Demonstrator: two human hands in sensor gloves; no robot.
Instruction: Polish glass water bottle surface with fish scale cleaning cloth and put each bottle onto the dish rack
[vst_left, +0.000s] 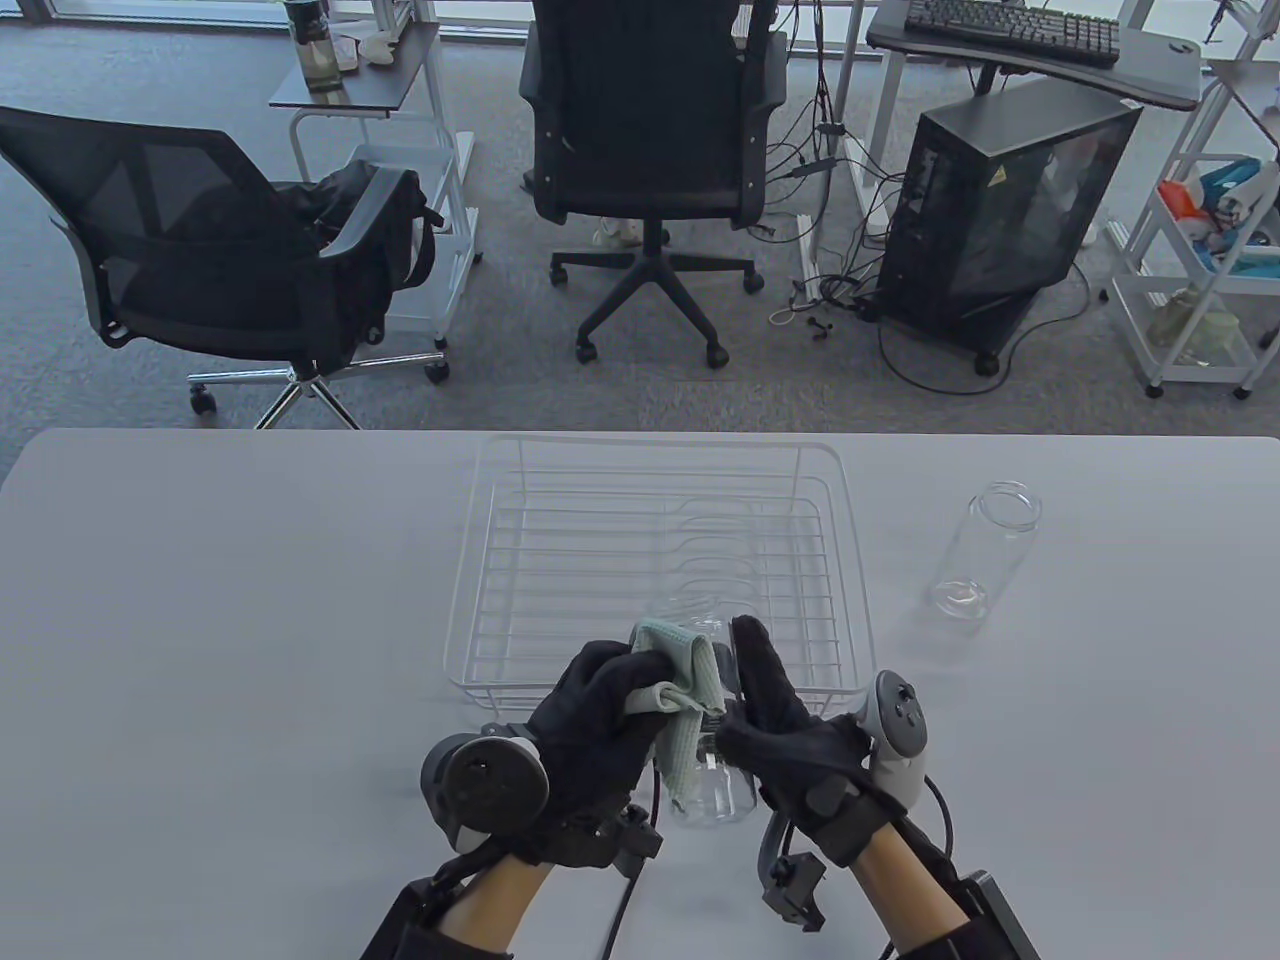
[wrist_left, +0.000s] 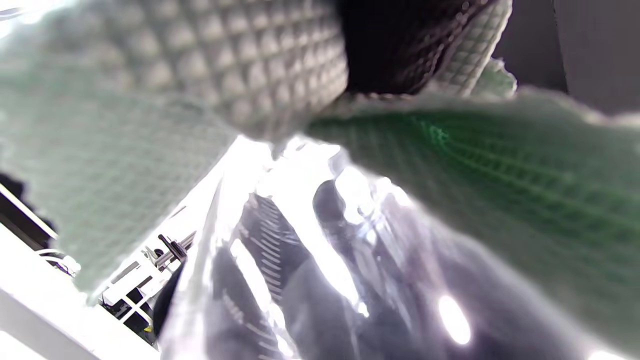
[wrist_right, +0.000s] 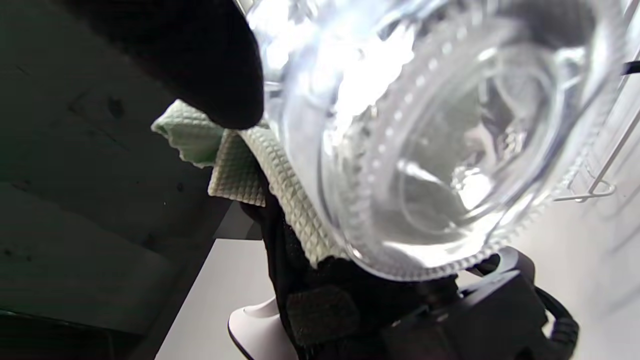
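Observation:
A clear glass bottle (vst_left: 712, 790) is held between both hands above the table's near edge, its base toward me and its neck over the front of the dish rack (vst_left: 655, 570). My right hand (vst_left: 770, 715) grips the bottle's right side. A pale green fish scale cloth (vst_left: 685, 690) is wrapped on the bottle's left side, and my left hand (vst_left: 600, 700) holds it there. The left wrist view shows the cloth (wrist_left: 150, 100) draped on the glass (wrist_left: 310, 260). Close up in the right wrist view are the bottle's base (wrist_right: 440, 165) and the cloth (wrist_right: 270, 185). A second glass bottle (vst_left: 983, 550) stands upright right of the rack.
The white wire dish rack holds nothing and sits mid-table. Beyond the table's far edge stand two black office chairs (vst_left: 650, 140), a small side table (vst_left: 365, 70), a computer tower (vst_left: 1000, 220) and a white cart (vst_left: 1200, 270).

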